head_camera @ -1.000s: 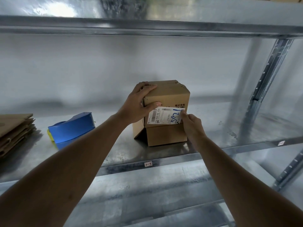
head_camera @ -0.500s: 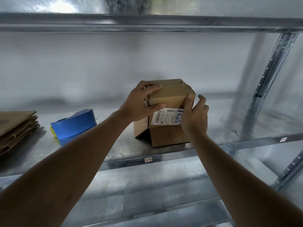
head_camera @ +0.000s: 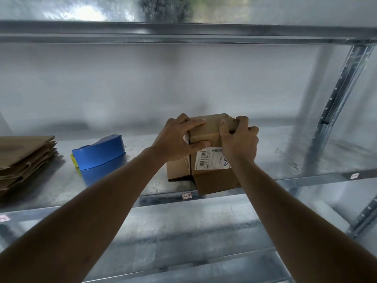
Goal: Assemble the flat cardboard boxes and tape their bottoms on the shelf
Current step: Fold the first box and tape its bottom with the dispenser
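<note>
The box [head_camera: 212,160] stands on the shelf [head_camera: 126,180], between my hands. My left hand [head_camera: 177,139] grips its top left corner, and my right hand [head_camera: 238,139] curls over its top flaps.

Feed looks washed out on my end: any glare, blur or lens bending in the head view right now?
Head view: bright glare patch and smeared reflection on the galvanised upper shelf; wide-angle bending of the metal upright; brown cardboard box and its white barcode label reasonably sharp; soft shadow under the blue tape dispenser.
</note>
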